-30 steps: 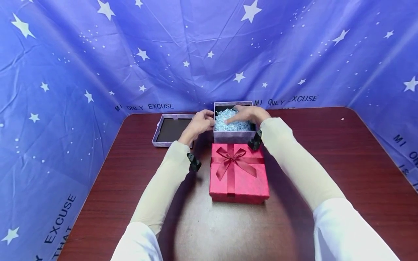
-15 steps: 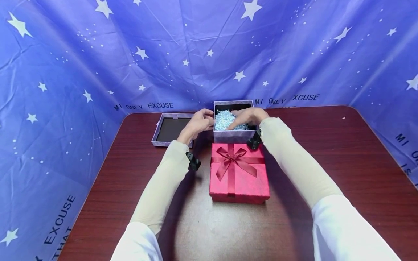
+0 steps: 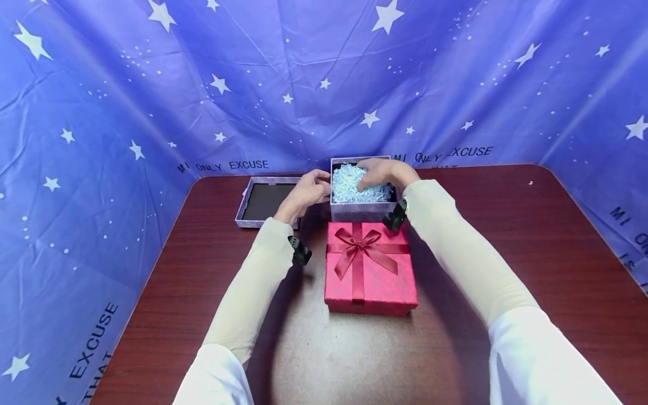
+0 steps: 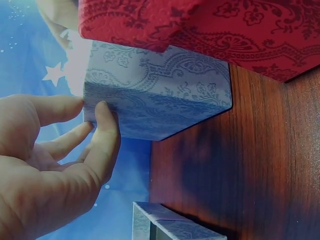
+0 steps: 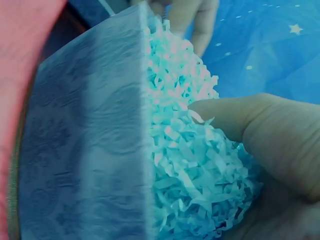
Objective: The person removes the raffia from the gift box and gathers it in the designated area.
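Observation:
A patterned grey-lavender gift box (image 3: 363, 212) stands open at the back of the table, filled with light-blue shredded paper (image 3: 349, 183). My right hand (image 3: 381, 172) reaches into it from the right. In the right wrist view, the thumb (image 5: 220, 115) presses into the shredded paper (image 5: 195, 170) while the other fingers go behind the clump, mostly hidden. My left hand (image 3: 310, 191) is at the box's left side. The left wrist view shows its fingertips (image 4: 105, 112) against the box's outer wall (image 4: 150, 107), near the rim, fingers slightly bent.
A red gift box (image 3: 372, 287) with a ribbon bow (image 3: 360, 245) stands just in front of the lavender box. The matching lid (image 3: 268, 201) lies upturned to the left, dark inside. A blue starry cloth (image 3: 283, 67) hangs behind the table (image 3: 486, 225).
My right hand dips lower into the box, then comes back up and toward its rear. The shredded paper now reaches farther toward the back wall. My left hand stays in place.

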The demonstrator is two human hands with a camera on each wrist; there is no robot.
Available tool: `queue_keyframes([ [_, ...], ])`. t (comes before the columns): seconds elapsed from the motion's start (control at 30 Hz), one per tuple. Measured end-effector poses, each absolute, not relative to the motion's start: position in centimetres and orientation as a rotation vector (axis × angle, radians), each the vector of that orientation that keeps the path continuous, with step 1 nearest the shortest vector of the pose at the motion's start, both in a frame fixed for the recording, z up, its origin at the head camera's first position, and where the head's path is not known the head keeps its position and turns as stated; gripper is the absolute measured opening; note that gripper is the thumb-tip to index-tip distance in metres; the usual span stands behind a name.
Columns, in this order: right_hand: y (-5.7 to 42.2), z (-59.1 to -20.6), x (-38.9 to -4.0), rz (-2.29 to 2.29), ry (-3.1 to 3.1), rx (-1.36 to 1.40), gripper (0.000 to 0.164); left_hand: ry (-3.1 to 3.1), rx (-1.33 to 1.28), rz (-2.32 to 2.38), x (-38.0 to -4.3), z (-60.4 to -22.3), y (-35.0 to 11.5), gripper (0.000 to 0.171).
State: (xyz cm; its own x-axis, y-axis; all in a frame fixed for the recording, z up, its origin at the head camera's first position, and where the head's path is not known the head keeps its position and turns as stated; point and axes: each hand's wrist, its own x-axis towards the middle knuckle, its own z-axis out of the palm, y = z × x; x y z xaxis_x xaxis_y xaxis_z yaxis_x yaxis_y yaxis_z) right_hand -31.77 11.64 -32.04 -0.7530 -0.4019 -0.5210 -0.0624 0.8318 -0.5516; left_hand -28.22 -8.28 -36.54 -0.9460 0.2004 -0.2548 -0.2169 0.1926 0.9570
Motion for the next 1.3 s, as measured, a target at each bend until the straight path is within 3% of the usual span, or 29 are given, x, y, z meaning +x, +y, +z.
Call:
queue_keyframes([
  [1.0, 15.8, -27.7, -29.7, -0.909, 2.483, -0.406, 0.086, 2.163, -0.002, 1.796, -28.0, -36.3, -8.3, 0.055],
  [1.3, 17.1, -26.9, -29.1, -1.056, 2.491, -0.432, 0.083, 2.135, -0.01, 1.808, -28.0, -36.2, -8.2, 0.048],
])
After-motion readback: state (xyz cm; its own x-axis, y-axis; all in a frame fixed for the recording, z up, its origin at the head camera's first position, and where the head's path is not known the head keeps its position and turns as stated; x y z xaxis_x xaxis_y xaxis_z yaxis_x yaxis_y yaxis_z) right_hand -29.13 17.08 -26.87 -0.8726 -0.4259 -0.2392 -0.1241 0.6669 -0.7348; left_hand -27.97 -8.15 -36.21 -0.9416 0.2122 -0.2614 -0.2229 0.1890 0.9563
